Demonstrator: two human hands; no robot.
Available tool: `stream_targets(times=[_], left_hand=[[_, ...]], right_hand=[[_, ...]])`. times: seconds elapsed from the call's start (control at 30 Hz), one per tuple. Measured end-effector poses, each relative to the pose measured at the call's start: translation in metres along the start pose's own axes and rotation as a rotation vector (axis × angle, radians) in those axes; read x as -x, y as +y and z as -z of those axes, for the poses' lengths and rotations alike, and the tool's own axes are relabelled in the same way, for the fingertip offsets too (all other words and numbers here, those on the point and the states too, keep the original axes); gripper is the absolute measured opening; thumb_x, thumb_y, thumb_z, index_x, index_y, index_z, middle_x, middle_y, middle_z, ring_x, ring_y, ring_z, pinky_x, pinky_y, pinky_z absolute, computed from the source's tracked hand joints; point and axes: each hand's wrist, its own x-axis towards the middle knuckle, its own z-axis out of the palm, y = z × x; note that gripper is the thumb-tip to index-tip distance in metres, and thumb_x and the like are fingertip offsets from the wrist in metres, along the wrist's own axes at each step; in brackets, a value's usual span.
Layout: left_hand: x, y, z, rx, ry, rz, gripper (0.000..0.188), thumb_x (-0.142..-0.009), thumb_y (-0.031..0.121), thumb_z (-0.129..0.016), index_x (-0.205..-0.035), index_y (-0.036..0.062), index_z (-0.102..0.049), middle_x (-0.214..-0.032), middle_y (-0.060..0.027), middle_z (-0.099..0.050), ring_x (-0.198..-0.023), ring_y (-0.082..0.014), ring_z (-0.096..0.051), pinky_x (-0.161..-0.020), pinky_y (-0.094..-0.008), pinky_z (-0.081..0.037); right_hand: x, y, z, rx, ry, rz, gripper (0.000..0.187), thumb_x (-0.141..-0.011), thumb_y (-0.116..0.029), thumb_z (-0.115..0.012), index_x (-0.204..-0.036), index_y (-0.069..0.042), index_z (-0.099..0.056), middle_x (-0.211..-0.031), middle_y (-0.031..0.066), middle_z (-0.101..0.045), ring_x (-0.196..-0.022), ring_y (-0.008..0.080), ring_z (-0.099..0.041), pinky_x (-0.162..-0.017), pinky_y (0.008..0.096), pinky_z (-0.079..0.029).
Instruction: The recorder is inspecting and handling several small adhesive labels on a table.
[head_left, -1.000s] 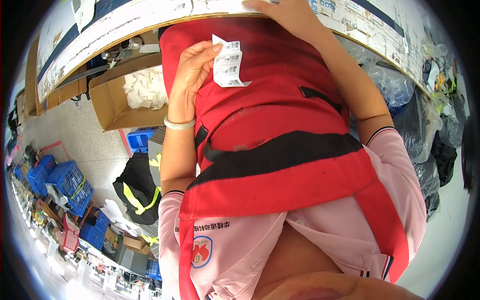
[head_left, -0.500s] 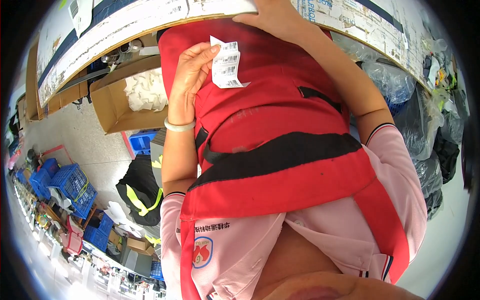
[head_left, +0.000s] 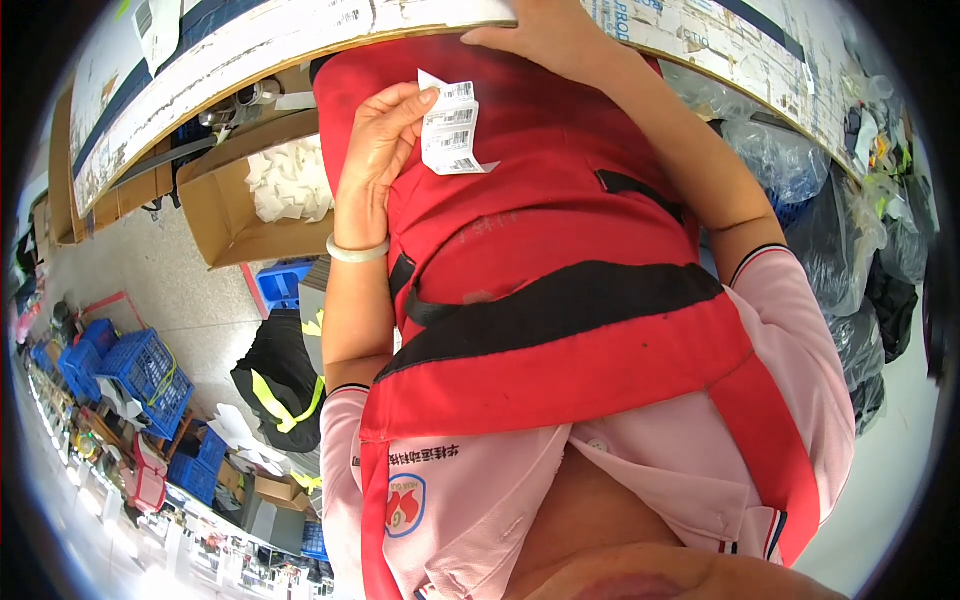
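Note:
My left hand [head_left: 392, 125] is closed, pinching a short folded strip of white barcode labels [head_left: 450, 128] between thumb and fingers. The strip hangs in front of the red apron [head_left: 540, 190] over my lap, its lower end curling outward. At the upper edge of the view, my right hand [head_left: 560, 38] lies at the rim of the worktable [head_left: 410, 14]. Its thumb is stretched out to the left, away from the palm. The other fingertips run out of the picture, and nothing shows in the grasp.
Below the table's left part, an open cardboard box [head_left: 225, 240] contains white paper scraps [head_left: 290, 180]. Blue plastic crates [head_left: 150, 375] and a black garment with yellow-green trim [head_left: 275, 370] stand farther left. Clear plastic bags [head_left: 775, 160] crowd the right side.
Hardly anything differs. The left hand and its label strip sit very slightly farther left; the right hand keeps its place at the table rim.

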Motion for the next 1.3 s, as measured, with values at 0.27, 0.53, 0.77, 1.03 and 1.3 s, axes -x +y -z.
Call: stream_targets(times=[0.27, 0.53, 0.77, 1.03, 1.3], left_hand=[[-0.001, 0.004, -0.004, -0.01, -0.014, 0.02, 0.012, -0.085, 0.003, -0.066, -0.095, -0.004, -0.066, -0.09, -0.0124, -0.069, -0.08, -0.0176, -0.067, -0.073, -0.0275, -0.056], [-0.002, 0.0, -0.003, -0.013, -0.003, 0.006, 0.012, -0.086, 0.004, -0.065, -0.095, -0.0046, -0.065, -0.09, -0.0126, -0.068, -0.08, -0.018, -0.067, -0.073, -0.0281, -0.056], [0.0, 0.003, -0.005, -0.016, 0.009, 0.016, 0.014, -0.086, 0.003, -0.065, -0.097, -0.0053, -0.065, -0.09, -0.0127, -0.068, -0.081, -0.0175, -0.067, -0.074, -0.0272, -0.056], [-0.001, 0.001, -0.004, -0.014, 0.021, 0.006, 0.014, -0.086, 0.003, -0.065, -0.097, -0.0054, -0.065, -0.09, -0.0128, -0.068, -0.079, -0.0174, -0.067, -0.072, -0.0269, -0.056], [-0.003, 0.0, -0.003, -0.016, -0.003, -0.004, 0.013, -0.086, 0.004, -0.065, -0.096, -0.0051, -0.065, -0.089, -0.0125, -0.068, -0.077, -0.0172, -0.067, -0.07, -0.0271, -0.057]], right_hand=[[0.026, 0.022, 0.027, -0.341, 0.204, -0.246, 0.036, -0.084, -0.013, -0.066, -0.118, -0.005, -0.056, -0.088, 0.0038, -0.058, -0.082, 0.0136, -0.054, -0.076, 0.0271, -0.045], [0.012, 0.013, 0.029, -0.639, 0.0, -0.592, 0.014, -0.092, -0.012, -0.058, -0.091, 0.002, -0.062, -0.071, 0.0035, -0.06, -0.059, 0.0081, -0.054, -0.054, 0.0207, -0.045], [0.0, 0.019, 0.025, -0.618, -0.08, -0.692, 0.015, -0.09, -0.01, -0.058, -0.089, 0.005, -0.061, -0.071, 0.0077, -0.061, -0.059, 0.0126, -0.06, -0.053, 0.0234, -0.052], [-0.011, 0.018, 0.025, -0.563, -0.183, -0.717, 0.015, -0.088, -0.006, -0.059, -0.087, 0.008, -0.063, -0.071, 0.0121, -0.064, -0.059, 0.0149, -0.061, -0.052, 0.025, -0.053], [-0.01, 0.027, 0.024, -0.653, -0.207, -0.613, 0.015, -0.088, -0.007, -0.059, -0.086, 0.008, -0.064, -0.07, 0.0113, -0.064, -0.058, 0.0147, -0.061, -0.051, 0.0247, -0.052]])
